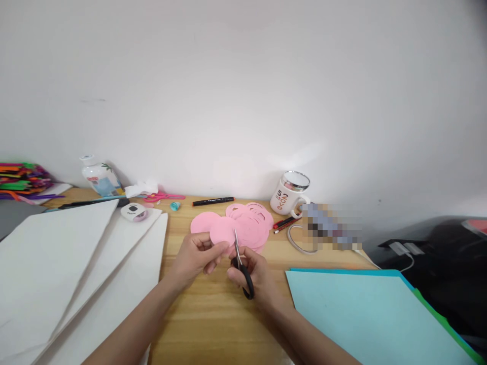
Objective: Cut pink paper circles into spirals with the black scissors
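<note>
My left hand point(198, 256) pinches a round pink paper piece point(221, 230) between thumb and fingers, holding it up over the desk. In my right hand point(253, 276) is a pair of scissors point(247, 284) with black handles. Their blades point upward along the right edge of the pink circle; whether they are parted I cannot tell. Behind the hands lies a heap of pink paper pieces point(253, 228), some with cut-out openings. Another pink circle point(201, 222) rests on the desk just left of the heap, partly covered by the held one.
White boards point(125, 263) fill the left side, with a white tape dispenser point(134, 212) on them. Along the wall stand a bottle point(102, 177), pink scissors point(163, 196), a black marker point(213, 202) and a white mug point(287, 195). Light blue sheets point(361, 314) lie at right.
</note>
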A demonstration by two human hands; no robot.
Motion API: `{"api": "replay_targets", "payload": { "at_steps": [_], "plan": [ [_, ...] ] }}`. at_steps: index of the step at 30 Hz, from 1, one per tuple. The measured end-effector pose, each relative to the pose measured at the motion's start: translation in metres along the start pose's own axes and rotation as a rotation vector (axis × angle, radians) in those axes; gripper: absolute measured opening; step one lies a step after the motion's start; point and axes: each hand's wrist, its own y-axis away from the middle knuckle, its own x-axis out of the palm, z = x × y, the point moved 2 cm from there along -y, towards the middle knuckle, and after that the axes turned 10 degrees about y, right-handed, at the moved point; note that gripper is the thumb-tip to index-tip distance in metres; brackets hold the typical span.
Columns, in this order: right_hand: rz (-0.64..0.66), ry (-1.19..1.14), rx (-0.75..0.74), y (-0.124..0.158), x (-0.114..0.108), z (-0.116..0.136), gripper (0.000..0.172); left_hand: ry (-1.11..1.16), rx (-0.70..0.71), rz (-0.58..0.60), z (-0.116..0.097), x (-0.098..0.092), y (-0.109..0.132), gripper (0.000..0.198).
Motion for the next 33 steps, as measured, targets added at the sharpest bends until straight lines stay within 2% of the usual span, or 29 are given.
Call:
{"api": "replay_targets", "payload": {
  "at_steps": [22,33],
  "plan": [
    [-0.013,-0.008,0.027,0.000,-0.001,-0.002,0.031,0.019,0.049,-0.022,0.009,-0.008,-0.005,0.033],
    [-0.014,0.010,-0.031,0.001,0.002,-0.008,0.031,0.071,0.079,-0.057,0.002,-0.003,-0.003,0.033]
  ]
}}
